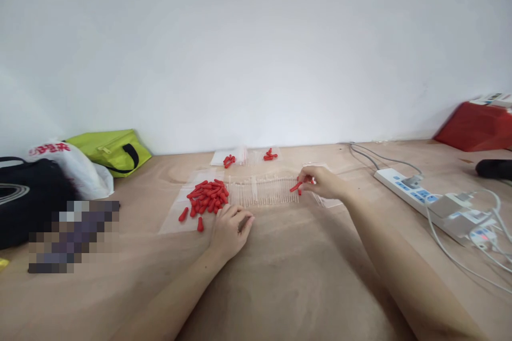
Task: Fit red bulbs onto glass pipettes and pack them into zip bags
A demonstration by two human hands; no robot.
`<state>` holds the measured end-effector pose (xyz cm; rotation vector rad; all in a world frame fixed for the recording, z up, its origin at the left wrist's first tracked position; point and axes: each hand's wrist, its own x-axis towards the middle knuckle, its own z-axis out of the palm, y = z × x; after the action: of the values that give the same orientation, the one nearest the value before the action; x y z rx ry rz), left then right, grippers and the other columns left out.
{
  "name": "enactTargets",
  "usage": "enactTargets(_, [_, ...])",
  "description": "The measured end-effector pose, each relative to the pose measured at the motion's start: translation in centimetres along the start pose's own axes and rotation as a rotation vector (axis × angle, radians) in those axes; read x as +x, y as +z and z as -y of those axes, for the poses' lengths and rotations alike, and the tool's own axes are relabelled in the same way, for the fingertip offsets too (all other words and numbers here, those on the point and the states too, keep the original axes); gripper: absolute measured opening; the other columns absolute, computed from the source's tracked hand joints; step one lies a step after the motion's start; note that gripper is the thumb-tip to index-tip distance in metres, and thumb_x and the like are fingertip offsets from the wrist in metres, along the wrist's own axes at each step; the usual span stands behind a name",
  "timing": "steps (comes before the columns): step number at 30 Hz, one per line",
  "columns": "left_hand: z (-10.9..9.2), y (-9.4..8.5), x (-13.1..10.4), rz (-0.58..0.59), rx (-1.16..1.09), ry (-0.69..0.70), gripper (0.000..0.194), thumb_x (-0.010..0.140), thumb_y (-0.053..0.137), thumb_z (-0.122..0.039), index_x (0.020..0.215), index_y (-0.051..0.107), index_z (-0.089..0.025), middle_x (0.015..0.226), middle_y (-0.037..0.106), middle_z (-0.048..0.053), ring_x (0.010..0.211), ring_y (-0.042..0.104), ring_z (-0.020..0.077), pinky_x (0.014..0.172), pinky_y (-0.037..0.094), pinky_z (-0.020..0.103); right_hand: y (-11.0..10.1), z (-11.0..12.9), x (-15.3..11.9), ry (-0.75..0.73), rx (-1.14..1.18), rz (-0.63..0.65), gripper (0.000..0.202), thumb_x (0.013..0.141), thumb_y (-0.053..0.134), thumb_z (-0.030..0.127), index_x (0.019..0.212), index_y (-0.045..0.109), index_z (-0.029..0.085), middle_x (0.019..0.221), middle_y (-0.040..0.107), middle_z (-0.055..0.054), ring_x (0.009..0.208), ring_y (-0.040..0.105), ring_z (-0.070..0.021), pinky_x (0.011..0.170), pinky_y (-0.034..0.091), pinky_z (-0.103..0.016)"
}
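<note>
A pile of red rubber bulbs (pixel 206 196) lies on a clear plastic sheet (pixel 172 224) left of centre. My left hand (pixel 231 229) rests on the table just right of the pile, fingers apart and nothing visibly held. In the middle, a row of thin clear tubes (pixel 264 192) lies side by side. At the row's right end, my right hand (pixel 316 180) pinches a red piece (pixel 296 187) between thumb and fingers; another bit of red shows just below the fingertips. Clear bags lie partly beneath my right hand.
Two small groups of red bulbs (pixel 229 161) (pixel 270 155) lie on bags near the wall. A white power strip (pixel 404 187) with plugs and cables is at right, before a red bag (pixel 476 127). Green (pixel 114 150), white (pixel 86 173) and black bags (pixel 32 197) stand left.
</note>
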<state>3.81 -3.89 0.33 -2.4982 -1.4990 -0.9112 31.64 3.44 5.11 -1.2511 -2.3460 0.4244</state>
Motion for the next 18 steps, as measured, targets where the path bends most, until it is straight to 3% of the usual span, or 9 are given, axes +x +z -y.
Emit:
enactTargets(5, [0.4,-0.5,1.0,-0.027,0.236,-0.106,0.009,0.075,0.054,-0.022,0.07,0.061,-0.019,0.081,0.061,0.005,0.078,0.05,0.0222,0.067,0.035,0.034,6.6,4.5,-2.9,-0.15,0.099,-0.058,0.006,0.076,0.054,0.018,0.081,0.054,0.017,0.082,0.056,-0.005,0.079,0.051,-0.0164,0.072,0.042,-0.03])
enactTargets(7, [0.3,-0.7,2.0,0.01,0.292,-0.148,0.01,0.076,0.053,-0.023,0.072,0.061,-0.019,0.085,0.061,0.005,0.081,0.05,0.0235,0.068,0.035,0.035,8.4,5.1,-3.8,-0.156,0.12,-0.094,0.022,0.076,0.054,0.018,0.098,0.053,0.017,0.092,0.054,-0.008,0.087,0.05,-0.0186,0.077,0.042,-0.034])
enactTargets(9, [0.2,-0.6,3.5,0.064,0.323,-0.226,0.013,0.076,0.051,-0.027,0.075,0.062,-0.019,0.087,0.061,0.006,0.085,0.05,0.0252,0.071,0.036,0.036,9.0,5.2,-4.2,-0.178,0.135,-0.108,0.038,0.076,0.055,0.02,0.113,0.048,0.018,0.1,0.051,-0.01,0.092,0.049,-0.0192,0.08,0.042,-0.035])
enactTargets(11, [0.1,-0.1,5.3,0.119,0.329,-0.343,0.018,0.076,0.051,-0.032,0.08,0.063,-0.02,0.091,0.062,0.007,0.091,0.049,0.0271,0.076,0.036,0.039,9.0,5.1,-4.2,-0.236,0.13,-0.086,0.04,0.078,0.053,0.022,0.118,0.047,0.021,0.104,0.05,-0.009,0.094,0.049,-0.0186,0.082,0.041,-0.035])
enactTargets(13, [0.1,0.6,7.2,0.194,0.328,-0.469,0.024,0.077,0.048,-0.037,0.084,0.065,-0.021,0.099,0.061,0.008,0.1,0.048,0.0279,0.083,0.034,0.04,8.8,5.0,-4.1,-0.291,0.114,-0.052,0.03,0.082,0.049,0.022,0.111,0.054,0.022,0.101,0.051,-0.008,0.092,0.049,-0.0175,0.082,0.041,-0.034])
enactTargets(18, [0.4,2.5,10.2,0.271,0.348,-0.568,0.035,0.073,0.05,-0.044,0.082,0.068,-0.016,0.099,0.062,0.015,0.105,0.048,0.0322,0.089,0.03,0.042,8.8,5.2,-3.8,-0.307,0.108,-0.051,0.018,0.084,0.046,0.023,0.093,0.062,0.02,0.09,0.053,-0.006,0.084,0.05,-0.0154,0.078,0.042,-0.031])
